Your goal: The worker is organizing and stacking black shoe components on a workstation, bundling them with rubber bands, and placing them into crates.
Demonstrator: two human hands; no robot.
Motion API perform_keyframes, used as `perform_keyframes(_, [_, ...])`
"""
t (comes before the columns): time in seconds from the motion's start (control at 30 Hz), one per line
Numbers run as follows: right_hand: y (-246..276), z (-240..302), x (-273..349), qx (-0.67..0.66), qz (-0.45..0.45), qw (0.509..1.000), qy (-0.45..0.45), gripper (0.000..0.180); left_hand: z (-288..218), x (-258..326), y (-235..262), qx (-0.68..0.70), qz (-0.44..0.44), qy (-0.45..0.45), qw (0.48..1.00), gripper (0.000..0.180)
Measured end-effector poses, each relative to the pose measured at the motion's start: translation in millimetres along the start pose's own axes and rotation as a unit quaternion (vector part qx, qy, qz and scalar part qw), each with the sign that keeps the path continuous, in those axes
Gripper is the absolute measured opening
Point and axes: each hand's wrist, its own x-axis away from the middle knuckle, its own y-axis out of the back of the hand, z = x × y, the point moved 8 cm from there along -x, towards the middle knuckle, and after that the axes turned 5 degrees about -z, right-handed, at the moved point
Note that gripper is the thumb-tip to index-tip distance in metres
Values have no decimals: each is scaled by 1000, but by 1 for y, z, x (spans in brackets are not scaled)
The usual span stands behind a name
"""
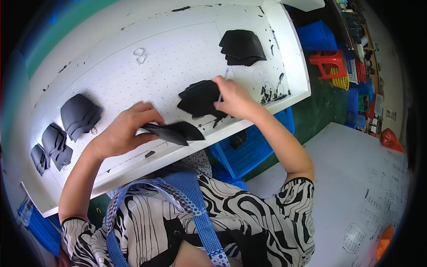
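Note:
In my left hand [132,127] I pinch a few curved black sheet pieces [178,132] that fan out toward the worktable's front edge. My right hand [233,98] is closed on a slim pale pen [226,74], at the right edge of a fanned stack of black pieces [198,99]. That stack lies flat on the white worktable [164,58]. Farther back on the right is another pile of black pieces [242,46]. Three overlapped bundles sit at the left: a large one [81,115], a middle one [56,144] and a small one [40,159].
Clear rings [139,56] lie mid-table. Black scraps [268,93] gather by the raised right rim. Below the front edge is a blue crate [244,155]. A red stool [329,64] and a blue bin [316,36] stand right, beyond a pale marked surface [338,178].

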Motion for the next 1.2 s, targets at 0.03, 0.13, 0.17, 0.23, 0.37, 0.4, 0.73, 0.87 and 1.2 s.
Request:
perform_keyframes(0.03, [-3,15,-2,11,-11,999,42,56,-4,-7,-5,0,-1,1,1000,30])
perform_keyframes(0.13, [-21,57,-2,-97,13,977,192,44,-32,-34,-8,-88,-139,-205,965,32])
perform_keyframes(0.17, [-22,72,-6,-134,70,966,208,40,-25,-39,-6,-91,-148,-195,965,32])
perform_keyframes(0.23, [-20,54,-27,-175,212,949,157,29,11,-43,-33,-4,43,-10,999,33])
perform_keyframes(0.37, [114,-66,-82,33,-189,980,58,36,20,-42,-33,-28,-35,-58,997,46])
perform_keyframes(0.4, [134,-88,-88,131,-236,946,178,47,20,-36,-16,-35,-54,-35,997,46])
perform_keyframes(0.73, [45,-93,-23,91,-1,996,11,63,72,68,-36,-222,63,85,969,66])
perform_keyframes(0.87, [25,-74,1,-46,48,993,-102,66,73,77,-25,-280,-89,3,956,61])
perform_keyframes(1.2, [-40,230,-29,-85,162,948,261,50,179,173,151,-372,-410,136,822,50])
